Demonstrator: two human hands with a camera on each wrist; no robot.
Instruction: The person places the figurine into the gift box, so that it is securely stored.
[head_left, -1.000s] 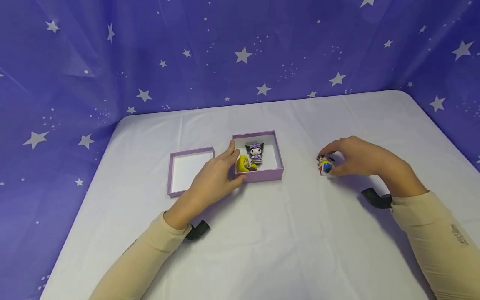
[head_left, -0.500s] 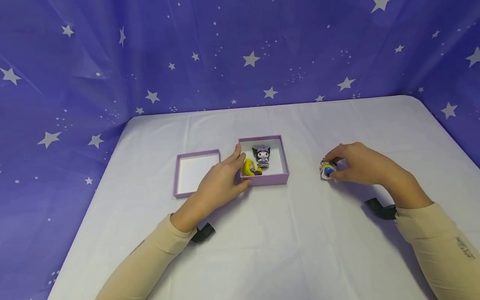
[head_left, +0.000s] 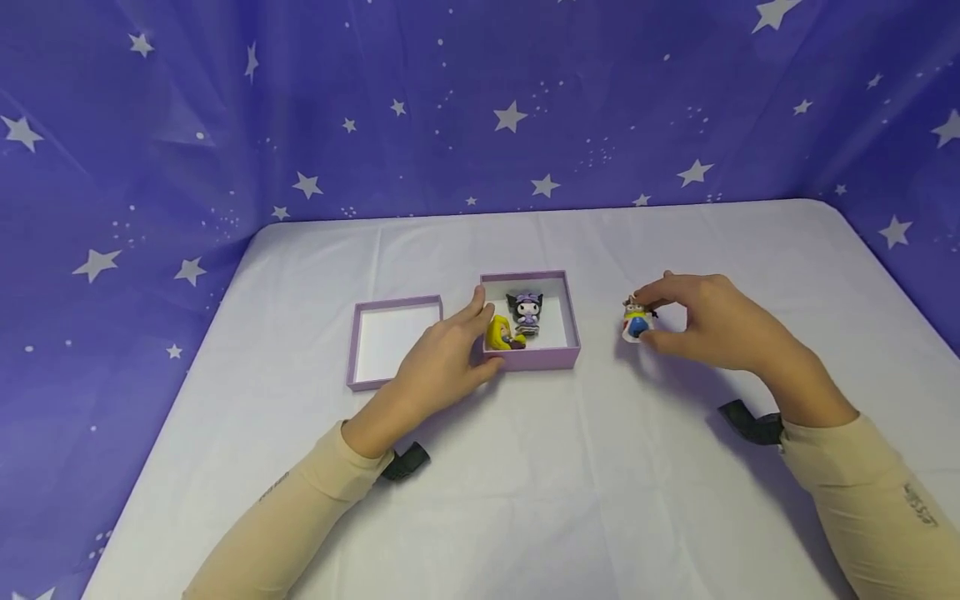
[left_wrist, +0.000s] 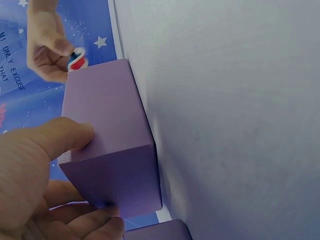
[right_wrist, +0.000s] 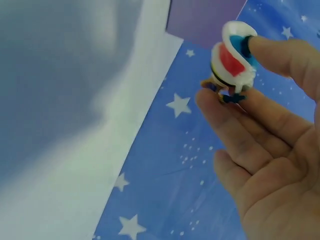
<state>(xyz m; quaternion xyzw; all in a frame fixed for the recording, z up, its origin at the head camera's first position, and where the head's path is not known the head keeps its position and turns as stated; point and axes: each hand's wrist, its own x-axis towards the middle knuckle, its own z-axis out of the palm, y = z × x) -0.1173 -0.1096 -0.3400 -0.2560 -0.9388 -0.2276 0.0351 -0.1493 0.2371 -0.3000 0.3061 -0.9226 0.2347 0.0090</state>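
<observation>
My right hand (head_left: 720,321) pinches a small minion figurine (head_left: 636,320) with a blue front and white-and-red robe, lifted above the table. In the right wrist view the figurine (right_wrist: 234,57) sits between thumb and fingertips. My left hand (head_left: 446,354) holds the left front corner of a purple open box (head_left: 540,359), its thumb on the front wall and fingers along the left side. Inside that box lie a yellow-haired figurine (head_left: 501,335) and a black-and-purple Kuromi figurine (head_left: 528,312). The left wrist view shows the box's outer walls (left_wrist: 107,110) only.
A shallow purple lid (head_left: 358,346) with a white inside lies left of the box, partly behind my left hand. White cloth covers the table (head_left: 540,483). A blue starry curtain (head_left: 420,100) stands behind and at the sides.
My right hand has raised the minion figurine off the table and shifted it left toward the box. The left hand stays at the box corner; the head view has shifted slightly.
</observation>
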